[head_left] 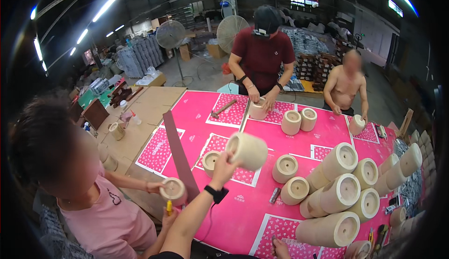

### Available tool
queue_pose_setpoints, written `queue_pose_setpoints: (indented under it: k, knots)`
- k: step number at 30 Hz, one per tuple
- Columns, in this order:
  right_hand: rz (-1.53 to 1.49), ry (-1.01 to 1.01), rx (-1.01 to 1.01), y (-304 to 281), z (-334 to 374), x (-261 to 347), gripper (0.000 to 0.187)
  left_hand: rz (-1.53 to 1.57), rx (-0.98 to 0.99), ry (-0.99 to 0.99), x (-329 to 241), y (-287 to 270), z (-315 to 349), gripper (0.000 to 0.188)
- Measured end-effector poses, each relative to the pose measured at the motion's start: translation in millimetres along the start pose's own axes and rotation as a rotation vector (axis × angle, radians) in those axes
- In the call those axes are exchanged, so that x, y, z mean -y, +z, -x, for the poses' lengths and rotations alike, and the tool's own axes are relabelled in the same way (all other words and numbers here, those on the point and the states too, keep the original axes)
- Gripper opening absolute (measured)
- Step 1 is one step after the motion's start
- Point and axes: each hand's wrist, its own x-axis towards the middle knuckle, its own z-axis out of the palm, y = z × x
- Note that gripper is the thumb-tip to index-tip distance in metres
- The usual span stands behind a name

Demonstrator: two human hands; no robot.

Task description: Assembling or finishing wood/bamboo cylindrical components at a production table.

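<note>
My left hand point(223, 170), with a black watch on its wrist, grips a pale wooden cylinder point(250, 152) and holds it tilted above the table. The cylinder is slightly blurred. Low in the picture, my right hand point(280, 248) has its fingers curled close to the pink tabletop; a small dark bit shows at the fingertips, too little to name. Below the raised cylinder stands another wooden cylinder point(210, 161) with a recessed top. Right of it are a similar upright wooden cylinder point(286, 168) and several stacked ones lying on their sides, like the wooden cylinder point(347, 189).
At my left, a person in pink point(110, 212) holds a wooden cylinder point(173, 191) and a yellow-handled screwdriver point(169, 206). Across stand a person in maroon point(263, 55) and a bare-chested person point(347, 83), each handling a cylinder. A hammer point(223, 109) and brown strip point(180, 156) lie on the table.
</note>
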Motion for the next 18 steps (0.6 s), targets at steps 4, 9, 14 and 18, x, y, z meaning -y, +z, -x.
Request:
queue_pose_setpoints:
  k: [4, 9, 14, 18]
  knots:
    - [-0.140, -0.292, -0.059, 2, 12, 1, 0.040, -0.507, 0.488, 0.243, 19, 2, 111, 0.051]
    - [-0.010, -0.511, -0.046, 14, 13, 32, 0.036, -0.602, 0.776, 0.237, 93, -14, 244, 0.055]
    - [0.544, -0.938, -0.188, 26, 22, 67, 0.036, -0.324, 0.612, 0.065, 55, -26, 246, 0.072]
    - [0.879, -1.056, -0.217, 54, 54, 133, 0.032, -0.341, 0.338, -0.076, 62, -9, 224, 0.103]
